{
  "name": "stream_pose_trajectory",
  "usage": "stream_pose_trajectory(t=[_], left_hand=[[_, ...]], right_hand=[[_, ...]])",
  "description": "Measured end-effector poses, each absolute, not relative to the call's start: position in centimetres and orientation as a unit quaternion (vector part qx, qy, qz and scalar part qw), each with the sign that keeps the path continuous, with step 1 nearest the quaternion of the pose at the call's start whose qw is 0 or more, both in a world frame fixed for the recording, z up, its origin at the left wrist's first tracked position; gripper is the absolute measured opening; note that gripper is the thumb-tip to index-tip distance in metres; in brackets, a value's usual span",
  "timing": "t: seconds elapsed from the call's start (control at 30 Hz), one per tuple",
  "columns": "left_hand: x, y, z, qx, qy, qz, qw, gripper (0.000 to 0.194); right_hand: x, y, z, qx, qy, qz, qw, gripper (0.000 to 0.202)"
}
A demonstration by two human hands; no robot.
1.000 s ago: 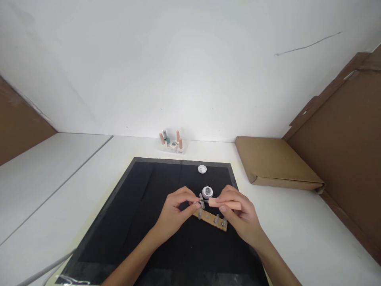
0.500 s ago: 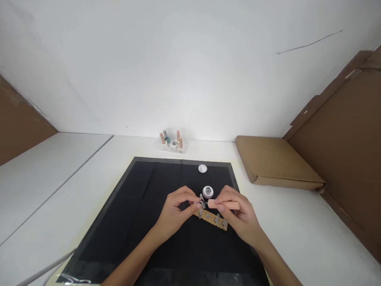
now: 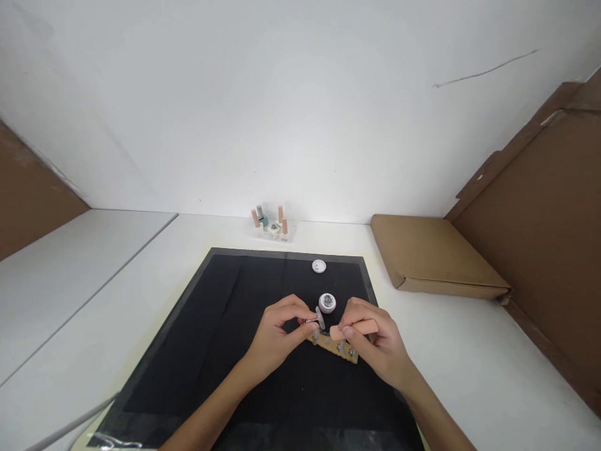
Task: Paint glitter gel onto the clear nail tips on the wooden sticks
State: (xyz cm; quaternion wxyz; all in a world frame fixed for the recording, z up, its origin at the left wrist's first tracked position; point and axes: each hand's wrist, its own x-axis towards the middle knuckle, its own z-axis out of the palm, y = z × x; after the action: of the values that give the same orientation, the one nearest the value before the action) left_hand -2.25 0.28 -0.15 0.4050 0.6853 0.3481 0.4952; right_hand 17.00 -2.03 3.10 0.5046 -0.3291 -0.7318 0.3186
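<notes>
In my left hand (image 3: 282, 329) a small metal stick is pinched, and a clear false nail tip (image 3: 320, 317) sits at its end. My right hand (image 3: 375, 338) is closed round the peach handle of a nail polish brush (image 3: 354, 329), whose bristle end I cannot make out clearly. The handle's near end lies just right of the nail tip. Below both hands rests a tan display strip (image 3: 334, 345) carrying several clear nail tips and metal studs. Behind them stands a round white jar (image 3: 327, 303) with a dark pattern on top.
A white lid (image 3: 318, 266) lies farther back on the black mat (image 3: 225, 338). By the wall, a clear tray (image 3: 260, 235) holds several polish bottles with peach and grey caps. A flat brown cardboard box (image 3: 436, 254) lies on the right of the white table (image 3: 136, 294).
The brush in my right hand has drawn away from the nail tip and tilted, its left end now lower. My left hand stays almost in place.
</notes>
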Motion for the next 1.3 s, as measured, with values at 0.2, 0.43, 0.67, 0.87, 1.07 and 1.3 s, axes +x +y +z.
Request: stream_pose_trajectory(t=[0.2,0.43,0.67,0.87,1.07,1.3], left_hand=[[-2.35,0.06,-0.29,0.688,0.349,0.493,0.402,0.004],[-2.27,0.2,-0.45,0.688,0.349,0.496,0.399,0.004],[-2.34,0.23,-0.49,0.684,0.353,0.494,0.404,0.004],[-2.32,0.31,-0.63,0.681,0.351,0.498,0.406,0.003],[-2.29,0.37,-0.56,0.676,0.352,0.497,0.415,0.003],[-2.43,0.19,-0.63,0.676,0.352,0.5,0.412,0.003]], right_hand=[[17.14,-2.03,2.86,-0.354,-0.719,0.291,0.522,0.009],[17.14,-2.11,2.87,-0.328,-0.726,0.311,0.518,0.015],[17.02,-1.93,3.05,-0.35,-0.725,0.3,0.511,0.011],[17.17,-2.06,2.82,-0.336,-0.718,0.312,0.523,0.013],[17.02,-1.91,2.82,-0.353,-0.721,0.303,0.513,0.01],[17.07,-2.07,2.82,-0.354,-0.714,0.3,0.524,0.011]])
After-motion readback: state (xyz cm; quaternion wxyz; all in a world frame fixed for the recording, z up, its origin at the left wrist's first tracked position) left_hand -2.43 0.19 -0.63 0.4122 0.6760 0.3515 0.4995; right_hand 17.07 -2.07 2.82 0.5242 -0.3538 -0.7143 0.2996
